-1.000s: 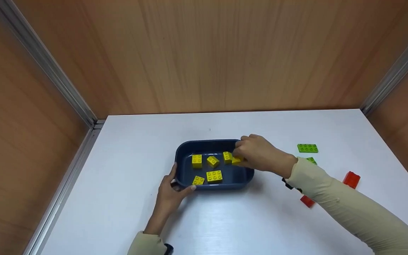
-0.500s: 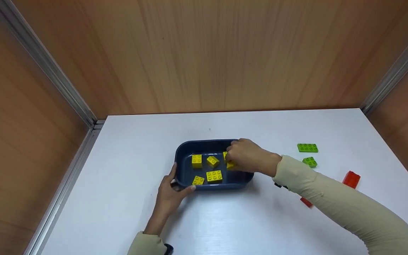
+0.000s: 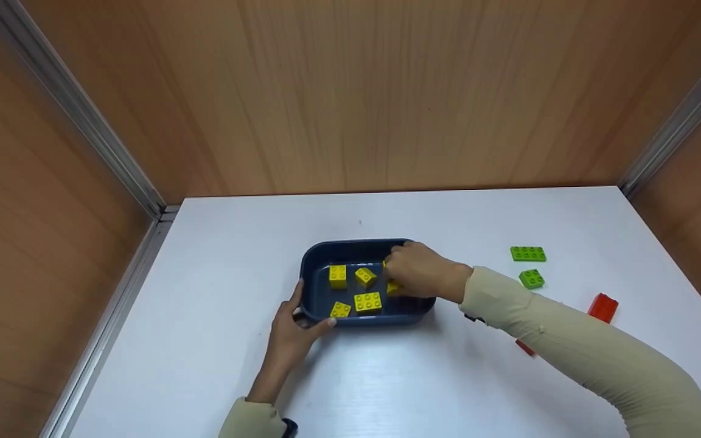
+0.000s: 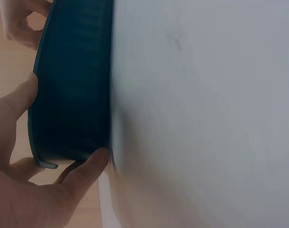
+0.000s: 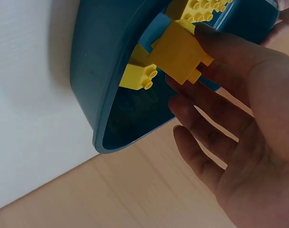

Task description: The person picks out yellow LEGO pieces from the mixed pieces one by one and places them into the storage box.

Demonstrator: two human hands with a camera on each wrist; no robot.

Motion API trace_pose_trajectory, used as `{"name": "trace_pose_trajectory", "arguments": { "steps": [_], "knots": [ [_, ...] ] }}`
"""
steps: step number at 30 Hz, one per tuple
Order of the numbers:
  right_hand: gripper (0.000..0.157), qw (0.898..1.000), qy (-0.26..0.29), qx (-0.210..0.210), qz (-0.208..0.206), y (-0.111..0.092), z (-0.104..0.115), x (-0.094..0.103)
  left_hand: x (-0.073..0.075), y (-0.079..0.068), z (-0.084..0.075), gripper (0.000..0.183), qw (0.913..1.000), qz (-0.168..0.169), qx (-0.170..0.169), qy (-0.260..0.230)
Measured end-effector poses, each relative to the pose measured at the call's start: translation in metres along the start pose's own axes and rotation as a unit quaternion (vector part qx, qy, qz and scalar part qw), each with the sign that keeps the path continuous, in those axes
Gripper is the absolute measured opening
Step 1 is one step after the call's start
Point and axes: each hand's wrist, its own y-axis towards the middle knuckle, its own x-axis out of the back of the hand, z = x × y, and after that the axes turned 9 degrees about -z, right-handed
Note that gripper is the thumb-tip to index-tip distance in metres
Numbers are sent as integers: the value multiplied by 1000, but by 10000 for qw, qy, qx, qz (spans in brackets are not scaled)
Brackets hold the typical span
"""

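A dark blue tray [image 3: 381, 320] holds several yellow studded toy bricks, among them a six-stud brick [image 3: 367, 302] near its front wall. My left hand [image 3: 292, 334] grips the tray's left end, thumb on the front wall; the left wrist view shows fingers on the rim and low on the side of the tray [image 4: 75, 85]. Over the right part of the tray, my right hand [image 3: 426, 271] pinches a yellow brick [image 5: 179, 51] between thumb and fingers. In the right wrist view another yellow brick [image 5: 138, 73] lies close beside it, and the remaining fingers are loosely bent.
Right of the tray lie a long green brick [image 3: 528, 253] and a smaller green brick [image 3: 532, 279]. A red brick [image 3: 603, 308] sits beyond the right sleeve, which partly covers another red brick [image 3: 526, 347]. Wooden panels [image 3: 387, 97] stand behind and beside the white table [image 3: 235, 243].
My right hand has moved left and slightly nearer within the tray, along with the yellow brick. The smaller green brick has come out from behind the sleeve. My left hand has stayed still.
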Motion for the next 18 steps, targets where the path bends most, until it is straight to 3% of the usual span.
{"name": "trace_pose_trajectory", "arguments": {
  "steps": [18],
  "knots": [
    [30,9995,-114,41,302,7,5,-12,2,0,0,101,9999,48,-6,-97]
  ]
}}
